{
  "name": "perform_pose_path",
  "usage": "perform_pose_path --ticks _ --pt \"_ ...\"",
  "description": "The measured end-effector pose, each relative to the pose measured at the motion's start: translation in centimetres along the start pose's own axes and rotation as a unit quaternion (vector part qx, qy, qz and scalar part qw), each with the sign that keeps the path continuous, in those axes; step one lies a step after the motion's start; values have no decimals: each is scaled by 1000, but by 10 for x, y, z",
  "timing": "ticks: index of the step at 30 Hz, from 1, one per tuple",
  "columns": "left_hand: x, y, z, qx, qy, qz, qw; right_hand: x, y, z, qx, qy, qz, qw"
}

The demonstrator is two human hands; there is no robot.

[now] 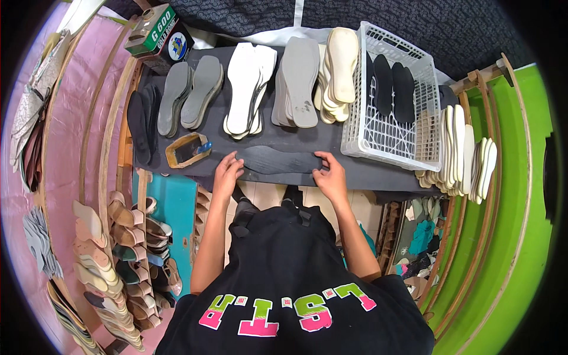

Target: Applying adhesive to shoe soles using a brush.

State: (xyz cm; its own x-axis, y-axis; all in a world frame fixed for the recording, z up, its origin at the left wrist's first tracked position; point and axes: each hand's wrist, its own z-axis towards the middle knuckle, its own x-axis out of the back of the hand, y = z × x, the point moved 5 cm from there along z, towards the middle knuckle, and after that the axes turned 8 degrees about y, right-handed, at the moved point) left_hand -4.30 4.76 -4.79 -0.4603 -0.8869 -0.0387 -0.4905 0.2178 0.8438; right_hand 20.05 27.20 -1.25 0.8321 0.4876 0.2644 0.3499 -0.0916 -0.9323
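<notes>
A dark grey insole [278,160] lies lengthwise across the near edge of the dark table, its ends pointing left and right. My left hand [227,173] has its fingers closed on the left end. At the right end, my right hand [331,177] pinches it between thumb and fingers. Just beyond my left hand sits a cut-open brown container [171,156] with a blue-handled tool [205,147] leaning in it. Behind the insole stand stacks of white insoles [241,89], grey insoles [303,83] and cream insoles [342,65].
A white plastic crate [395,151] with black insoles [403,92] stands at the right. Dark grey insoles [174,97] and a green-and-black metal can [158,36] are at the left. More cream insoles [454,145] line the right edge. A shelf with shoes [126,225] stands lower left.
</notes>
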Motion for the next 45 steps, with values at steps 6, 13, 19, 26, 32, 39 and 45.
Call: perform_pose_path --ticks 6,13,19,26,32,39,45 --pt "1 -4 1 -65 51 48 995 -5 -21 -2 210 -17 -228 951" --pt "5 6 -14 -26 23 25 999 -15 -35 -11 232 -15 -287 929" --pt "25 9 -19 -89 -8 45 995 -46 -56 -23 209 5 -344 915" --pt "77 55 -55 -348 46 135 926 -127 -89 -35 239 -79 -151 956" --pt "123 105 -52 -474 146 245 833 -203 -103 -42 118 -133 -1 984" --pt "143 98 0 -423 60 278 860 -254 -107 -37 94 -87 47 991" --pt "161 96 21 -388 52 285 875 -271 -140 -50 223 -54 -20 973"
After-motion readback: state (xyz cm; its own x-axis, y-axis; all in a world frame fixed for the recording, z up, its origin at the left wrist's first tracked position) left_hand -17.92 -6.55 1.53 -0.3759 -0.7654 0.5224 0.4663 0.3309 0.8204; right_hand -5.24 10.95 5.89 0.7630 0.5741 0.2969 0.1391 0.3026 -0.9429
